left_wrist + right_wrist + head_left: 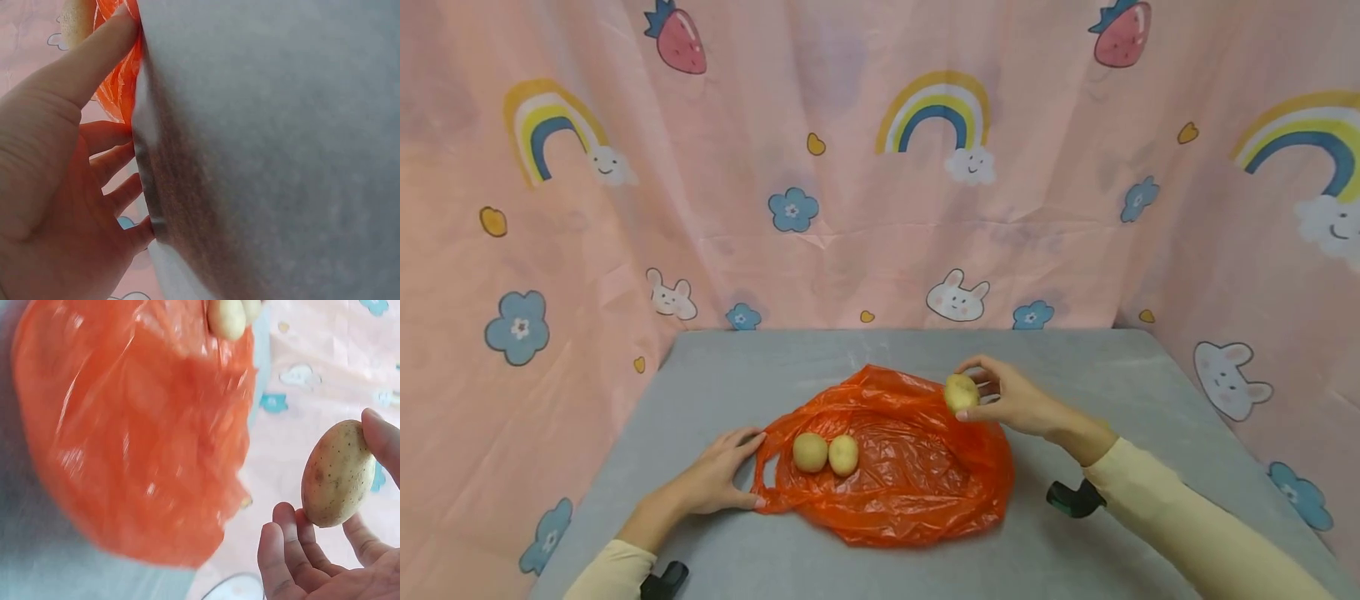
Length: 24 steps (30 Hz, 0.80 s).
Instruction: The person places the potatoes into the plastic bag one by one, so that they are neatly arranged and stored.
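Note:
An orange plastic bag (910, 508) lies spread on the table, its mouth and handles toward the left. Two potatoes, one rounder (810, 452) and one smaller (843, 455), sit side by side near its handle end. My left hand (722, 473) rests at that end, fingers spread, thumb and index fingertips touching the handles; the left wrist view shows the thumb on the orange plastic. Above the bag's far right part, my right hand (1009, 398) pinches a third potato (339, 474) between thumb and fingers. This one is oval, pale yellow and speckled, held clear of the bag in the right wrist view.
The grey table (730, 375) reaches back to a pink curtain (850, 275) printed with rainbows, rabbits and flowers, which also hangs along both sides. Dark wrist mounts (1075, 498) stick out below the cream sleeves (1180, 517).

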### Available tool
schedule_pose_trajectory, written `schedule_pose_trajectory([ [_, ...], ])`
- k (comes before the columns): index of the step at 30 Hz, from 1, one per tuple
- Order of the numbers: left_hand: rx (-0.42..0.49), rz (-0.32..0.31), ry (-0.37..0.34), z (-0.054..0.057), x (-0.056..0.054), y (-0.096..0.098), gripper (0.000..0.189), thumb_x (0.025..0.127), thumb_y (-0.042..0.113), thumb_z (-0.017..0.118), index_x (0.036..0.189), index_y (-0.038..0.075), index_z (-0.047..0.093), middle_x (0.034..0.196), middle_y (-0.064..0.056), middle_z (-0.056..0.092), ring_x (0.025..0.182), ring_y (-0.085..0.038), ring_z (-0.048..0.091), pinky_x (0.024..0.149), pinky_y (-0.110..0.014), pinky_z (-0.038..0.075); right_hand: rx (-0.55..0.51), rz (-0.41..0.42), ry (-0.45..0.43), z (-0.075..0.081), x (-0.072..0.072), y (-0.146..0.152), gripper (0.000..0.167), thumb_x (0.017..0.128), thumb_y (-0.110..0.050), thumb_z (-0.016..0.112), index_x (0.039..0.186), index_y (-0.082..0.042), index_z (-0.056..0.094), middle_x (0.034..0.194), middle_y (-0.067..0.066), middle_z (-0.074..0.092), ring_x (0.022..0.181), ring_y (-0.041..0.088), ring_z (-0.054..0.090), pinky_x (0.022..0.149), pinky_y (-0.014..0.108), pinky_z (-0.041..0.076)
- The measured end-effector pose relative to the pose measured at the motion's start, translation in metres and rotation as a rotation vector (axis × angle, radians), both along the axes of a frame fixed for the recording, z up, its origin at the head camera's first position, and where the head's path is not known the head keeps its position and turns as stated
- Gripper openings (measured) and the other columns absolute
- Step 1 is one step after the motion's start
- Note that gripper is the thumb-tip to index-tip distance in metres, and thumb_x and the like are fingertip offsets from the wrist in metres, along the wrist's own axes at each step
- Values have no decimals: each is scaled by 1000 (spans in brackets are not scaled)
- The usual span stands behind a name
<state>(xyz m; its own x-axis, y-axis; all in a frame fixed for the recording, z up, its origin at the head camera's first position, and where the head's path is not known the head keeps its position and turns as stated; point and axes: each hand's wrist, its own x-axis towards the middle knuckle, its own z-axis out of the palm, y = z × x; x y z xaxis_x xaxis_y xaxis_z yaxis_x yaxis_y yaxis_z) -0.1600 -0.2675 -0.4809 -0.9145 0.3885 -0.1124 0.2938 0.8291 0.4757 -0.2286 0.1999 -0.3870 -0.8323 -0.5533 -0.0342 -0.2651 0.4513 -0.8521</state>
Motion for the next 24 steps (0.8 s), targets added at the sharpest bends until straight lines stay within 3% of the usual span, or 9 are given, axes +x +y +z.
schedule_pose_trajectory([
  [5,-10,3,5,2,1,1,104,73,47,88,152,-3,41,157,-24,38,144,-49,34,110,-70,32,-11,43,-2,-1,4,-20,56,89,-19,79,134,-3,49,132,26,58,113,32,63,90,43,57],
  [16,-2,-2,-3,5,1,4,105,73,47,88,152,-4,41,157,-26,37,143,-51,33,111,-70,32,0,45,-41,-5,15,-49,57,88,-20,80,134,-5,51,138,26,53,118,38,58,90,45,57],
  [24,2,-15,-4,9,2,5,104,74,47,87,151,-5,41,156,-26,38,143,-51,34,110,-69,33,53,32,-73,-15,18,-75,52,87,-19,81,129,-8,51,139,21,52,120,35,57,88,42,54],
])
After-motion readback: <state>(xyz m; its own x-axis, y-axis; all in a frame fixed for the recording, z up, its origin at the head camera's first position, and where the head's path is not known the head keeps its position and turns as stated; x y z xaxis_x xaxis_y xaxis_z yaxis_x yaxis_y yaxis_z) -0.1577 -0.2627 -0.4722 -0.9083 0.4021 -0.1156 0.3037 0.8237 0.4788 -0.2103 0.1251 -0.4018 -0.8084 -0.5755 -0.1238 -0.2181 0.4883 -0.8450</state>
